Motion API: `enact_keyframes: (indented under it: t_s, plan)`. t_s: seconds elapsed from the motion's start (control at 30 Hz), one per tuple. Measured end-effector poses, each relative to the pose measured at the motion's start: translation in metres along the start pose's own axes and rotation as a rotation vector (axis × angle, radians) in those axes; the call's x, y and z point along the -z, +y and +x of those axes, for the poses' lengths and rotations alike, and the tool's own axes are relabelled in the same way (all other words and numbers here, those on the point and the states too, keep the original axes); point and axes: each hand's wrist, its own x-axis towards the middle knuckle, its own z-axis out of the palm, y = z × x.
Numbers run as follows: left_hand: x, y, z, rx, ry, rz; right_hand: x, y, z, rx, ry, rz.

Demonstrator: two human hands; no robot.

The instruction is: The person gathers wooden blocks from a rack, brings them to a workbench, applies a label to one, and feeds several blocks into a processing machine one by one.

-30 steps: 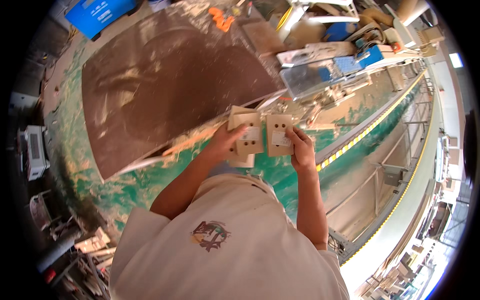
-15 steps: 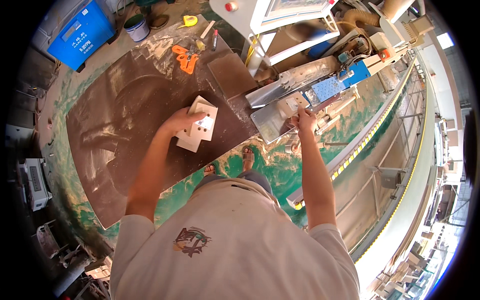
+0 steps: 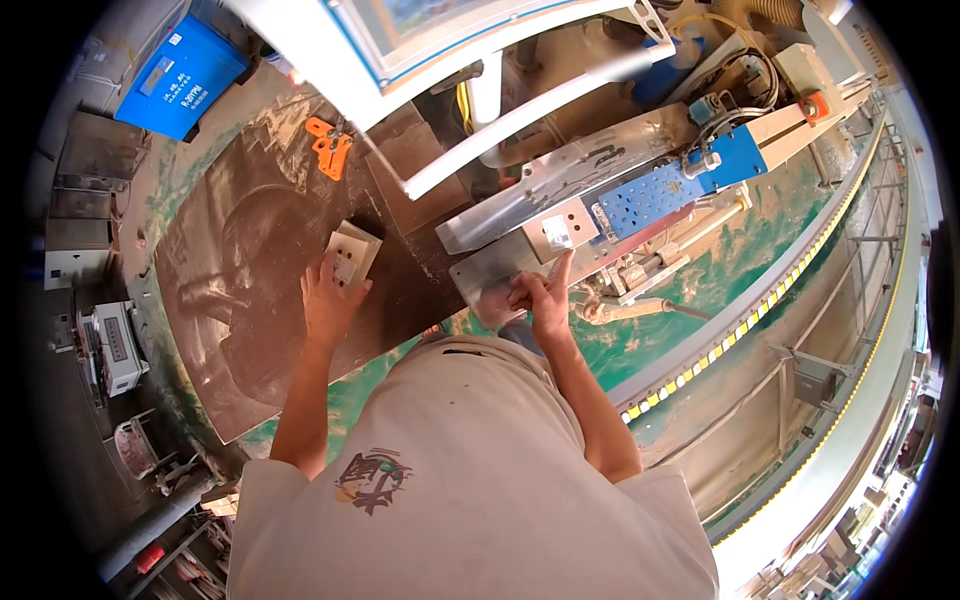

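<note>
On the dark brown board (image 3: 270, 270), a small stack of pale rectangular panels with holes (image 3: 352, 256) lies at the fingertips of my left hand (image 3: 328, 305). That hand is open, its fingers and thumb spread along the near side of the stack. To the right, a single pale panel with holes and a white shiny patch (image 3: 562, 230) rests on the metal plate (image 3: 495, 270) of a machine. My right hand (image 3: 543, 303) is just below it, index finger stretched out toward the panel's near edge and the other fingers bent leftward. No object shows in it.
A blue perforated machine block (image 3: 650, 195) sits right of the single panel. A white-framed screen (image 3: 440, 50) overhangs the board's far side. An orange clamp (image 3: 328, 148) lies on the board. A yellow-marked rail (image 3: 740, 310) runs along the right, above the green floor (image 3: 620, 350).
The panels under my left hand went from fanned out and gripped to a neater stack with the fingers spread. My right hand let go of the single panel. The view shifted.
</note>
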Motion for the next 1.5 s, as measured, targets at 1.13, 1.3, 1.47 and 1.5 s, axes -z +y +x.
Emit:
enact_keyframes:
  t_s: [1.13,1.3,1.47,1.5]
  plan:
    - [-0.110,0.248,0.003,-0.682,-0.235,-0.207,0.172,-0.082,0.051,0.082,0.285,0.049]
    - [-0.110,0.255,0.015,-0.579,0.019,-0.255,0.108,-0.024,-0.019,-0.134,0.018,-0.094]
    - [-0.091,0.209,0.028,-0.418,0.204,-0.424,0.038,-0.008,-0.030,-0.169,-0.198,0.046]
    - [-0.083,0.190,0.030,-0.422,0.258,-0.407,0.028,-0.004,-0.027,-0.156,-0.240,0.085]
